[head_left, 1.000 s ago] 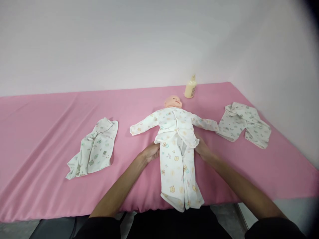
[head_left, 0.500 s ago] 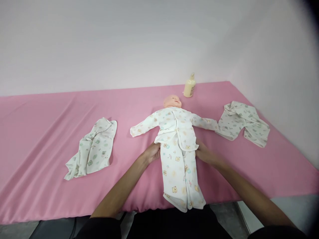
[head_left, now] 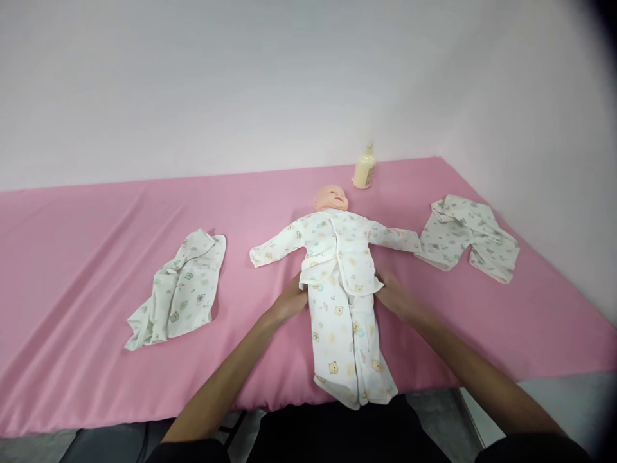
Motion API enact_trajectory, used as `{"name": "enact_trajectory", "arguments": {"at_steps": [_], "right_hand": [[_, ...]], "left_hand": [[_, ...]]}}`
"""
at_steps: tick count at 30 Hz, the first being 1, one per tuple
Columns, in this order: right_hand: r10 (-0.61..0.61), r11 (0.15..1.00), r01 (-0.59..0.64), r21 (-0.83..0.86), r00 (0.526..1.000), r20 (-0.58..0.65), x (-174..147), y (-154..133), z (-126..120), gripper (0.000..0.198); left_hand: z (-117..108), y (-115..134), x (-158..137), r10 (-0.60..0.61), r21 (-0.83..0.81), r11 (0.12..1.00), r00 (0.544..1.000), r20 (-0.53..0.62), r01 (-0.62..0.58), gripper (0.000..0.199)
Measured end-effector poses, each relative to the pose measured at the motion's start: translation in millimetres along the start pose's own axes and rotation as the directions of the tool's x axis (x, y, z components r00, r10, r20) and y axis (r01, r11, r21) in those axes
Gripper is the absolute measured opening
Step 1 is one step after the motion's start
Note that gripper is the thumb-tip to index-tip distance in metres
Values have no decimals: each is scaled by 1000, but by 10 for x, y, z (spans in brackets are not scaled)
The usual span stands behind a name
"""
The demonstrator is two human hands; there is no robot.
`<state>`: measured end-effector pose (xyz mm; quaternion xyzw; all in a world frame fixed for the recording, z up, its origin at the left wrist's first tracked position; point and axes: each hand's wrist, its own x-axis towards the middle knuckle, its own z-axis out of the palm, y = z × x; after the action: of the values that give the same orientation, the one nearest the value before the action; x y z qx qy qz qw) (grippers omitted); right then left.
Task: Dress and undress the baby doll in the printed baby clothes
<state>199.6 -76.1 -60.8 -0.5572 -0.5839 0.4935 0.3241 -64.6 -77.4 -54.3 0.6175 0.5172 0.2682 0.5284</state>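
A baby doll [head_left: 331,197] lies face up in the middle of the pink-covered table, dressed in a white printed jacket [head_left: 332,241] with long sleeves spread to both sides. White printed trousers [head_left: 335,341] cover its legs and reach the table's front edge. My left hand [head_left: 293,297] is closed at the left side of the trousers' waist, its fingertips tucked beneath the jacket hem. On the opposite side, my right hand [head_left: 391,292] grips the waist in the same way, the fingertips partly hidden by the hem and the doll.
A pale yellow pump bottle [head_left: 364,170] stands behind the doll's head, near the wall. To the left lies a crumpled printed garment [head_left: 186,289]. Printed shorts [head_left: 467,238] lie at the right, touching the jacket's sleeve end. The pink cloth [head_left: 87,276] has folds.
Both hands have stayed at the doll's waist, with only slight shifts. The trouser legs look a little more bunched and wider at the bottom. The view has moved slightly.
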Motion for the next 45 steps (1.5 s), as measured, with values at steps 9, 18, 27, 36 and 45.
{"name": "enact_trajectory", "arguments": {"at_steps": [9,18,27,36,45], "right_hand": [[-45,927,4,-376,994,-99,-81,272,-223,23],[11,938,-35,-345,997,-71,-306,152,-368,25],[-618,481,321,-816,784,-56,-404,39,-89,24],[-689,287,570,-770,681,247,-459,-200,111,19],[-703,427,652,-626,675,223,-497,-80,81,20]], "left_hand": [[54,47,-147,144,439,893,987,-68,-100,71],[-123,99,-269,-122,172,978,993,-2,120,52],[143,139,-279,436,771,635,848,-301,-53,35],[419,167,-294,643,884,330,764,47,-332,25],[242,65,-576,618,758,553,781,-93,-347,29]]}}
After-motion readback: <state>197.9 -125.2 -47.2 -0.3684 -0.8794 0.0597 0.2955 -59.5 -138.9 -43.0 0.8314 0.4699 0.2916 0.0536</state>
